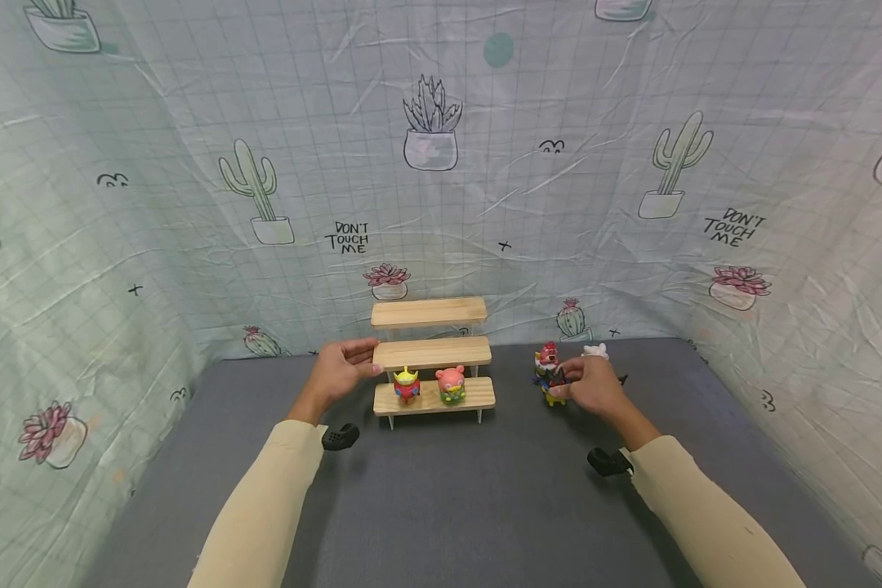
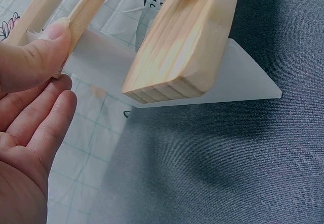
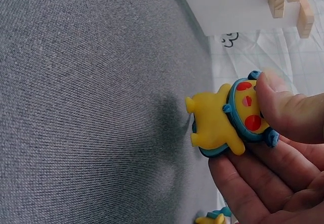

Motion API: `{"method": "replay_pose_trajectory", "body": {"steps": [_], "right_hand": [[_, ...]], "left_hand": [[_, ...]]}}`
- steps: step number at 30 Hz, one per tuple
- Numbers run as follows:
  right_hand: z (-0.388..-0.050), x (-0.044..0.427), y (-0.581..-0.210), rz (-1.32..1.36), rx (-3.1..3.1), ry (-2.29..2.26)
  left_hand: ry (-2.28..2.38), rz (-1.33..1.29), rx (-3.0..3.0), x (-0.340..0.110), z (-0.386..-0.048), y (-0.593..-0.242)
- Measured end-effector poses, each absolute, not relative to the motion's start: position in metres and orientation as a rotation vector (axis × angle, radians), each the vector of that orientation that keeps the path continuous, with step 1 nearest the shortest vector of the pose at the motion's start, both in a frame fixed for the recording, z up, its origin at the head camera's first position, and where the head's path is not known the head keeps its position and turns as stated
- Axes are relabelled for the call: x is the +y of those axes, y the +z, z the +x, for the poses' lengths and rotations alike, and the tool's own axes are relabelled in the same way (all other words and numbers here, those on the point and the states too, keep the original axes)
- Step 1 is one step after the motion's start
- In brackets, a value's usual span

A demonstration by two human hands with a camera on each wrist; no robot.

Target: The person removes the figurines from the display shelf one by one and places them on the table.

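Note:
My left hand (image 1: 334,374) pinches the left end of the middle board of a three-step wooden display stand (image 1: 432,354); in the left wrist view the thumb (image 2: 53,42) lies against the board's edge. On the lowest step stand a red figurine with a yellow-green top (image 1: 407,385) and a pink figurine (image 1: 452,384). To the right of the stand, my right hand (image 1: 594,385) holds a yellow figurine in a blue hood (image 3: 215,120) between thumb and fingers. Its feet appear just above the cloth in the right wrist view.
Behind the right hand stand a red-topped figurine (image 1: 547,357) and a white one (image 1: 595,351), partly hidden. Part of another yellow-and-blue figurine (image 3: 212,218) shows low in the right wrist view. Dark grey cloth (image 1: 441,506) covers the table; a printed curtain (image 1: 441,212) encloses it.

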State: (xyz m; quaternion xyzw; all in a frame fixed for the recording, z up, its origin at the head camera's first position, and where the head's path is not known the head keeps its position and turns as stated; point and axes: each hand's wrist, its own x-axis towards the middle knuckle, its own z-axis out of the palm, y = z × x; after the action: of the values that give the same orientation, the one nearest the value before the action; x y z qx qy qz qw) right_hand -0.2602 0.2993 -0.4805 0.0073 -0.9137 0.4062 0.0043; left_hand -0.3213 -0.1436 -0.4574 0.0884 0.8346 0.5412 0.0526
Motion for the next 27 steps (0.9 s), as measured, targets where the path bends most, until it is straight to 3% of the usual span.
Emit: {"method": "replay_pose_trajectory", "body": {"steps": [27], "right_hand": [[-0.2684,0.3038,-0.4862,-0.003,-2.879,1.254]], "left_hand": [[1.647,0.246,2.517,-0.1431,-0.3216,-0.4552]]}}
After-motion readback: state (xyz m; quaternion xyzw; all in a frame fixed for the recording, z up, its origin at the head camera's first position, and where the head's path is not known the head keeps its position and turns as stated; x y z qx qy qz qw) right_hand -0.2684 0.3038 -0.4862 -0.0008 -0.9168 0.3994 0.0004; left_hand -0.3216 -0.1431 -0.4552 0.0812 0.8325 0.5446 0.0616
